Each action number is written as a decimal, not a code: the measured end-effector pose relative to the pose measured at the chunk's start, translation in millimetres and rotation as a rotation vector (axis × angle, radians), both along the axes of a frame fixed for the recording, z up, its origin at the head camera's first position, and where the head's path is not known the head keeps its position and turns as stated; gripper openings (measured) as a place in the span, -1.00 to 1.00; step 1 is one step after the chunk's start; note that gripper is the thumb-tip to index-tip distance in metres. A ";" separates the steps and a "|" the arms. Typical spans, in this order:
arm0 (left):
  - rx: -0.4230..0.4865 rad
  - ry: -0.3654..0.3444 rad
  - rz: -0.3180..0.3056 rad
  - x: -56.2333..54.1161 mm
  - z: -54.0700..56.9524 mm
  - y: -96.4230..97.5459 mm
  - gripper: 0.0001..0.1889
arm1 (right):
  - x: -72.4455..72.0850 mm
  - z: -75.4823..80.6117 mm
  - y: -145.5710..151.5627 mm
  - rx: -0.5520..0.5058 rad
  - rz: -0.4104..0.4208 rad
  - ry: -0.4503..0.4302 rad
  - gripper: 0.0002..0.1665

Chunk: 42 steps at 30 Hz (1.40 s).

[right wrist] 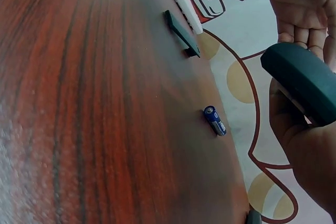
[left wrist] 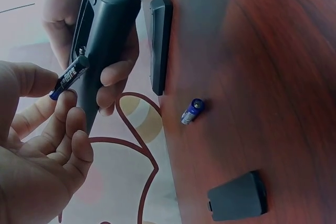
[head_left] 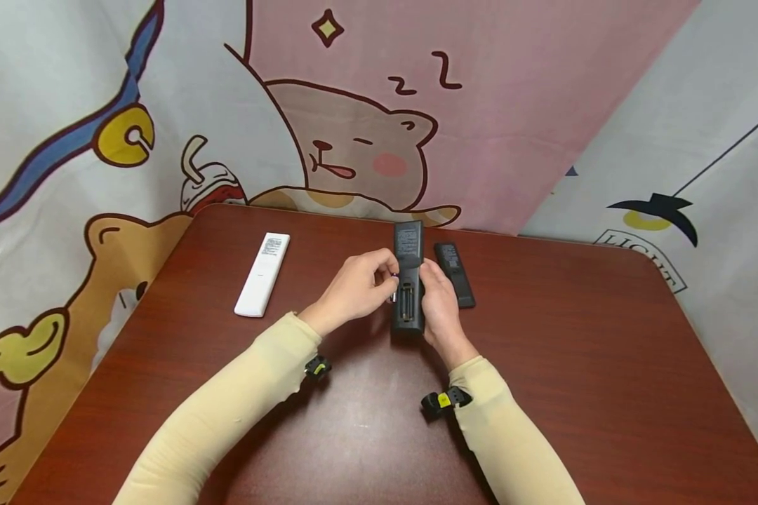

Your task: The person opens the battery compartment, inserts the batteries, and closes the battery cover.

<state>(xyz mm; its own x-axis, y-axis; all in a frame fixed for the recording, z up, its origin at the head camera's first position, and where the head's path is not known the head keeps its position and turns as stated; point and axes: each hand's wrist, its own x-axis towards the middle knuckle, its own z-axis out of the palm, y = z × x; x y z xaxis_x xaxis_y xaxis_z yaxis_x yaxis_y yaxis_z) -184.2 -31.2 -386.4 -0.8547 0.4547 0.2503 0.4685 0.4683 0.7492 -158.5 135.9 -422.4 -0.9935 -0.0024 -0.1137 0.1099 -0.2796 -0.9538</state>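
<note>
My right hand [head_left: 441, 307] grips a black remote control [head_left: 409, 240] raised over the table, its back turned up. The uncovered battery compartment [head_left: 407, 303] shows metal contacts. My left hand [head_left: 357, 286] pinches a small dark-blue battery [left wrist: 70, 76] between thumb and fingers, right at the remote's side. In the left wrist view, one end of that battery overlaps the compartment edge near a spring [left wrist: 82, 51]. A second blue battery [right wrist: 214, 120] lies on the table beneath. The black battery cover [left wrist: 237, 198] rests there too, off to the left.
A white remote control [head_left: 262, 275] lies at the left on the brown table [head_left: 575, 351]. Another, slimmer black remote [head_left: 455, 275] lies just right of my right hand. A cartoon-printed cloth [head_left: 366, 154] hangs behind the table's far edge.
</note>
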 end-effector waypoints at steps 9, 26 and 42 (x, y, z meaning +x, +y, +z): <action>-0.010 0.009 -0.008 4.2 2.7 4.2 -0.94 | 0.2 -2.7 -0.3 0.018 -0.017 -0.008 -0.50; -0.036 0.045 -0.048 7.0 -2.3 10.1 -0.94 | 1.6 -1.5 1.6 0.016 -0.017 0.010 -0.49; -0.064 0.042 -0.064 10.3 -3.9 14.1 -0.93 | 2.0 -2.4 4.7 0.021 -0.010 0.005 -0.48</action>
